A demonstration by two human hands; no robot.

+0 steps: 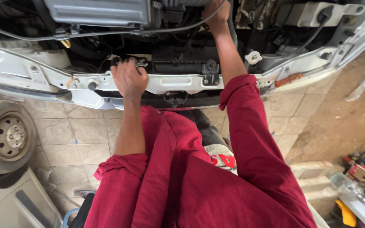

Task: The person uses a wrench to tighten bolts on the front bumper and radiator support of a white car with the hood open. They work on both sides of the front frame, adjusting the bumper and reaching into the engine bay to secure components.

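My left hand (127,79) is closed around a dark metal wrench (141,63) and rests on the white front crossmember (178,83) of a car with its bonnet open. My right hand (216,12) reaches deep into the engine bay (178,63), next to a black hose (232,25) and a thin grey cable (106,33). Its fingers are hidden at the frame's top edge, so what they hold cannot be told. Both arms wear rolled-up red sleeves.
A grey engine cover (102,10) lies at the top left and a white reservoir (309,14) at the top right. A spare wheel (7,137) lies on the tiled floor at left. Cluttered tools and boxes (360,177) sit at the lower right.
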